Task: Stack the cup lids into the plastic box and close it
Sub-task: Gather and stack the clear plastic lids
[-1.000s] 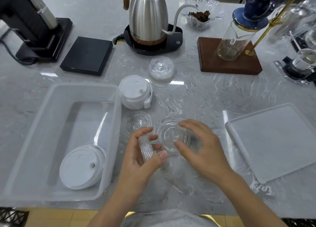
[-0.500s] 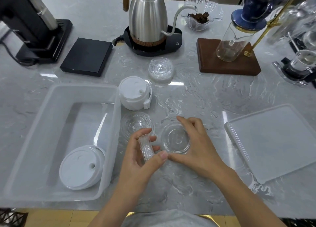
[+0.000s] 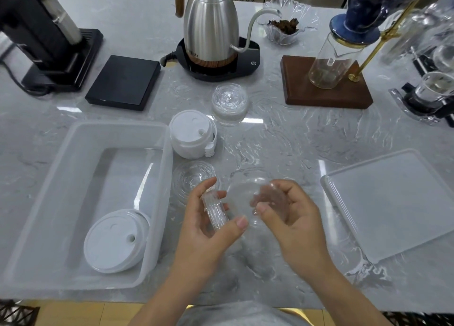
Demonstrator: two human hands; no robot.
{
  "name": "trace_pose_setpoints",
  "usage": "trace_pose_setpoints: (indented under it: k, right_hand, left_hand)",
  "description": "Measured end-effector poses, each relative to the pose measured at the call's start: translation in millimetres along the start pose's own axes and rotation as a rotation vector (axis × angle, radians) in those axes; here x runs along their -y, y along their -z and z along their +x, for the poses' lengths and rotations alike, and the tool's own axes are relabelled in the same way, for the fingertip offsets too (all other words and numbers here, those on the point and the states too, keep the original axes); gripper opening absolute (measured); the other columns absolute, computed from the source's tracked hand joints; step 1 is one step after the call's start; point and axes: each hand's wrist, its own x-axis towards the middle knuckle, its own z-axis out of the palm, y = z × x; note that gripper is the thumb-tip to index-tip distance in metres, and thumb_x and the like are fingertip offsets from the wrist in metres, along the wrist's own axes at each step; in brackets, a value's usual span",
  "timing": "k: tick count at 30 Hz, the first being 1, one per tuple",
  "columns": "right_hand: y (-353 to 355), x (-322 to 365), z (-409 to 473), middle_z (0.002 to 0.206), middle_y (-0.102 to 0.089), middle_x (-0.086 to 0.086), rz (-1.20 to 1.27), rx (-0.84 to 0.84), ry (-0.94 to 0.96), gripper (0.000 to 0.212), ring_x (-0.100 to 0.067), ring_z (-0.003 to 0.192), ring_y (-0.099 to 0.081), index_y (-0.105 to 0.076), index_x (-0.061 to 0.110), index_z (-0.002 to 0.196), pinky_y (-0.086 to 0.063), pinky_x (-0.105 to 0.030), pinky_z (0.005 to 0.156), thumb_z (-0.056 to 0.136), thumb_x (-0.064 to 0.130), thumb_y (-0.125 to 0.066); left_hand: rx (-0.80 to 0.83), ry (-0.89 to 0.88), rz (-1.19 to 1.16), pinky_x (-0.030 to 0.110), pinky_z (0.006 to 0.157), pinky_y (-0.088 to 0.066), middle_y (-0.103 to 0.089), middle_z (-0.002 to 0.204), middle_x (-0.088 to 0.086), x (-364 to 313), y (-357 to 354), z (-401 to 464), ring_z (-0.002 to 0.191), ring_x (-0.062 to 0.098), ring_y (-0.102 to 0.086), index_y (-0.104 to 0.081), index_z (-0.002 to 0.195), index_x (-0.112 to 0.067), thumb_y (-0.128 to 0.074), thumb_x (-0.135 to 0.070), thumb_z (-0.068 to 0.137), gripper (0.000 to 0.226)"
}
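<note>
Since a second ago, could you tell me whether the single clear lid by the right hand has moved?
Yes. The clear lid has come up off the marble counter, gripped by the right hand.

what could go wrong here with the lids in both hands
The left hand holds a small stack of clear lids on edge between thumb and fingers; it could fan apart or slip when another is pushed on. The single clear lid in the right hand is blurred and hard to see, so it may go on crooked. A clear lid on the counter by the plastic box is easily overlooked.
</note>
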Motion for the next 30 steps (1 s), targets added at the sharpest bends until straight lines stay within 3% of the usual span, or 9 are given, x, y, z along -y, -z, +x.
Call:
trace_pose_setpoints:
  k: [2, 4, 8, 12, 15, 20, 23, 27, 30]
  right_hand:
    - [-11.0, -1.0, -9.0, 0.105, -0.072, -0.003, -0.005, 0.067, 0.042, 0.022, -0.022, 0.101, -0.070, -0.063, 0.023, 0.105, -0.055, -0.039, 0.093, 0.089, 0.009, -0.065]
    - [-20.7, -0.8, -15.5, 0.118, -0.067, 0.007, -0.031, 0.172, 0.099, 0.019, -0.017, 0.114, -0.064, -0.060, 0.027, 0.113, -0.051, -0.035, 0.098, 0.096, 0.020, -0.060]
    - [-26.0, -1.2, -17.7, 0.135, -0.060, -0.005, -0.031, 0.296, 0.112, 0.033, -0.027, 0.137, -0.049, -0.058, 0.016, 0.127, -0.045, -0.052, 0.105, 0.104, 0.038, -0.048]
    - [-25.3, -0.7, -15.7, 0.135, -0.060, -0.004, -0.044, 0.320, 0.094, 0.035, -0.028, 0.135, -0.051, -0.058, 0.019, 0.129, -0.044, -0.050, 0.106, 0.103, 0.040, -0.049]
    - [-24.5, 0.0, -13.6, 0.133, -0.061, -0.003, -0.031, 0.332, 0.080, 0.035, -0.027, 0.131, -0.055, -0.061, 0.017, 0.128, -0.046, -0.041, 0.107, 0.101, 0.039, -0.054]
    - [-18.0, -1.3, -13.7, 0.136, -0.059, -0.003, 0.036, 0.390, 0.056, 0.028, -0.025, 0.136, -0.052, -0.065, 0.018, 0.124, -0.046, -0.035, 0.107, 0.096, 0.023, -0.065]
    - [-15.5, -3.6, -15.9, 0.138, -0.057, 0.001, -0.012, 0.449, 0.072, 0.041, -0.025, 0.136, -0.051, -0.062, 0.018, 0.129, -0.047, -0.037, 0.108, 0.089, 0.012, -0.070]
    - [-17.3, -5.3, -19.7, 0.137, -0.054, -0.003, 0.048, 0.476, 0.029, 0.048, -0.028, 0.136, -0.051, -0.059, 0.009, 0.135, -0.045, -0.036, 0.109, 0.087, 0.009, -0.068]
    - [-16.8, -1.1, -17.8, 0.138, -0.055, -0.002, 0.052, 0.517, -0.004, 0.047, -0.027, 0.135, -0.052, -0.058, 0.008, 0.136, -0.045, -0.037, 0.109, 0.090, 0.013, -0.065]
  left_hand:
    - [0.011, -0.044, 0.035, 0.037, 0.103, -0.054, -0.064, 0.128, 0.006, -1.5, -1.3, 0.6, 0.119, 0.021, -0.065, -0.052, 0.136, -0.035, -0.082, -0.038, 0.062, 0.080]
    - [0.004, -0.060, 0.044, 0.033, 0.102, -0.054, -0.066, 0.128, 0.003, -1.5, -1.1, 1.8, 0.120, 0.017, -0.064, -0.051, 0.137, -0.034, -0.080, -0.039, 0.064, 0.079]
    - [-0.005, -0.026, -0.017, 0.041, 0.098, -0.058, -0.068, 0.122, -0.003, 1.7, 1.7, 2.0, 0.114, 0.016, -0.069, -0.055, 0.136, -0.036, -0.081, -0.036, 0.066, 0.074]
    - [-0.022, 0.003, -0.024, 0.054, 0.101, -0.055, -0.067, 0.125, -0.005, 0.8, 3.4, 1.3, 0.121, 0.021, -0.066, -0.056, 0.135, -0.038, -0.087, -0.045, 0.065, 0.077]
    - [-0.027, 0.005, -0.003, 0.058, 0.104, -0.052, -0.068, 0.128, -0.005, 0.2, 4.6, 1.5, 0.127, 0.024, -0.062, -0.057, 0.133, -0.039, -0.087, -0.048, 0.064, 0.075]
    - [0.006, 0.014, 0.006, 0.036, 0.089, -0.061, -0.070, 0.115, -0.003, 0.5, 4.8, 0.6, 0.106, 0.016, -0.071, -0.060, 0.127, -0.039, -0.083, -0.037, 0.066, 0.065]
    - [-0.014, 0.018, -0.005, 0.020, 0.081, -0.057, -0.069, 0.115, 0.004, -1.4, 4.5, 0.7, 0.100, 0.010, -0.071, -0.063, 0.122, -0.040, -0.083, -0.039, 0.062, 0.064]
    - [-0.006, 0.020, -0.005, 0.019, 0.079, -0.056, -0.067, 0.111, 0.002, -2.0, 7.5, 0.5, 0.095, 0.009, -0.070, -0.063, 0.120, -0.037, -0.085, -0.036, 0.059, 0.065]
    - [-0.040, 0.038, -0.013, 0.030, 0.076, -0.059, -0.066, 0.108, 0.004, 1.3, 11.7, 0.5, 0.089, 0.019, -0.069, -0.064, 0.115, -0.033, -0.085, -0.035, 0.057, 0.063]
